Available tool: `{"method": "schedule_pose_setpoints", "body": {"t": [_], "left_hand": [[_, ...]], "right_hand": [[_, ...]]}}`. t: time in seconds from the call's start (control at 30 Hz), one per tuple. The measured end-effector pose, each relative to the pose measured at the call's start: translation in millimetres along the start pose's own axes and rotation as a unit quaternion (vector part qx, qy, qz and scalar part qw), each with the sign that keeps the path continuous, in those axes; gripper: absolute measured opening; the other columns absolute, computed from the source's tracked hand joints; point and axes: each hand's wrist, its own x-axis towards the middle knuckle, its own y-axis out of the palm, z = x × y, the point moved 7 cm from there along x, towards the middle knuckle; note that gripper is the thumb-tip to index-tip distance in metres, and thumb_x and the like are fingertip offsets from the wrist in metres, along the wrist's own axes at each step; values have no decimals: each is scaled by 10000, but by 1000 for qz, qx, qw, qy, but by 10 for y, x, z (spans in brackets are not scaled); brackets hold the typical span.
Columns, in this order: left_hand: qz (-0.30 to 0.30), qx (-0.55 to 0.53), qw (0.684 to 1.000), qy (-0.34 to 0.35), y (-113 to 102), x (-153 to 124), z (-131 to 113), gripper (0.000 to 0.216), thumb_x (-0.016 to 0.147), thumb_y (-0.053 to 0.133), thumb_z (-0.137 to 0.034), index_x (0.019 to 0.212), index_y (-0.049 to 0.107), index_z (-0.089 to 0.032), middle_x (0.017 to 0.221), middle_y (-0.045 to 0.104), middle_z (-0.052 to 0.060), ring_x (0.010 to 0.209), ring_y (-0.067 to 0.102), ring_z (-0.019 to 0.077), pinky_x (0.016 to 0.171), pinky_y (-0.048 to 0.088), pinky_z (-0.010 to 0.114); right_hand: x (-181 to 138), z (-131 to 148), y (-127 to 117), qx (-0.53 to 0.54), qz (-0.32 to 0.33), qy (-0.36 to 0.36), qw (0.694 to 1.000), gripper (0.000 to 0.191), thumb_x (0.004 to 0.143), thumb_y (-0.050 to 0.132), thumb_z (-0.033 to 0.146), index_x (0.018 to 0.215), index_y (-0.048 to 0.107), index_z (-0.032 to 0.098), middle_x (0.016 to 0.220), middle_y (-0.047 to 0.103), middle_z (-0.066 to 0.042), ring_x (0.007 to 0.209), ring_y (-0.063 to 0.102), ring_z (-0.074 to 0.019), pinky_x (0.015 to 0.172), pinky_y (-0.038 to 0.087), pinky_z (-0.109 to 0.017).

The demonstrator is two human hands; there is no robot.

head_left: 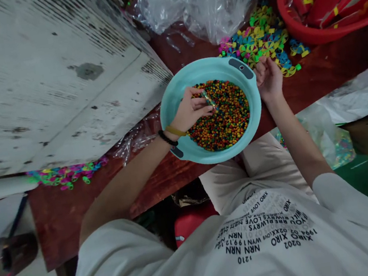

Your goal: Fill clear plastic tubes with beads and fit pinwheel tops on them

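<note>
A light blue basin [171, 98] with grey handles holds a wide layer of small, round, multicoloured candy-like balls [227, 117]. Over them, my left hand [190, 111] grips a small clear tube [209, 99] between thumb and fingers, with coloured bits showing in it. Just outside the basin's right rim, my right hand [269, 79] has its fingers curled in; whatever they may hold is hidden. It is beside a heap of small yellow, blue, green and pink plastic pieces [260, 36].
A red tub [286, 21] of red and yellow packaging stands at the far right. Clear plastic bags [205, 1] lie behind the basin. A large white box [58, 83] takes up the left, and more coloured pieces [68, 173] lie along its lower edge on the reddish-brown table [104, 186].
</note>
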Motion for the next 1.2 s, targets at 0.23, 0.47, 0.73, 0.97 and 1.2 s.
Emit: {"method": "schedule_pose_setpoints", "body": {"t": [0.23,0.47,0.73,0.97,1.2], "left_hand": [[45,92,995,17,75,-95,-81,581,836,857,-394,1344,635,-220,1106,806,84,959,808,215,940,673,392],[32,74,996,28,136,-132,-153,689,798,882,-475,1405,710,-199,1187,819,111,1015,803,251,1044,631,447],[-6,23,998,62,156,-229,-227,518,782,890,-518,1180,840,-189,1450,706,118,1242,734,347,1061,623,479],[-34,33,995,92,108,-306,-308,608,817,850,-601,1284,804,-214,1448,711,94,1237,737,333,1062,633,477],[-59,34,989,133,94,-448,-372,537,909,773,-582,1332,778,-251,1263,810,55,1081,784,264,1074,631,490]], "right_hand": [[-252,165,-655,-245,-165,41,954,847,1052,-4,725,1274,651,236,987,677,-150,983,699,-352,860,569,-529],[-50,44,-949,-451,-74,55,888,459,1076,431,505,1216,725,181,1269,673,-203,1072,680,-374,910,571,-526],[-54,265,-873,-455,-77,21,887,397,1070,423,403,1195,721,173,1301,643,-222,1265,574,-431,1001,525,-605],[-102,1186,-536,-371,-23,-188,909,385,1096,429,498,1228,684,240,1319,652,-177,1266,549,-406,1104,444,-654],[-362,1703,396,-347,201,-342,850,343,1115,346,319,1267,642,235,1151,690,-153,1199,578,-385,1023,478,-590]]}}
